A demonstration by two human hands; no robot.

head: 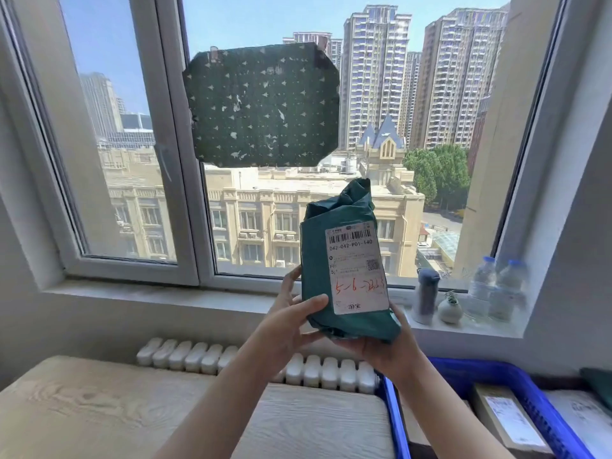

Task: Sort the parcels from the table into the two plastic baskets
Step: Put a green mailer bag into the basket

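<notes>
i hold the green parcel (344, 260) upright in the air in front of the window (172, 154), its white label (357, 268) facing me, my left hand (291, 321) gripping its lower left edge with the thumb curled across the front and my right hand (384, 346) cupped under its bottom right corner, fingers wrapped behind. below my arms lies the pale wooden table (132, 409), and to the near right sit two blue baskets (516, 385) with boxed parcels (506, 419) inside. beyond the table a white radiator (198, 356) runs under the sill, where a grey flask (427, 293), a small vase (449, 309) and two water bottles (496, 286) stand at the right, and a dark green patterned sheet (265, 104) is stuck on the glass.
</notes>
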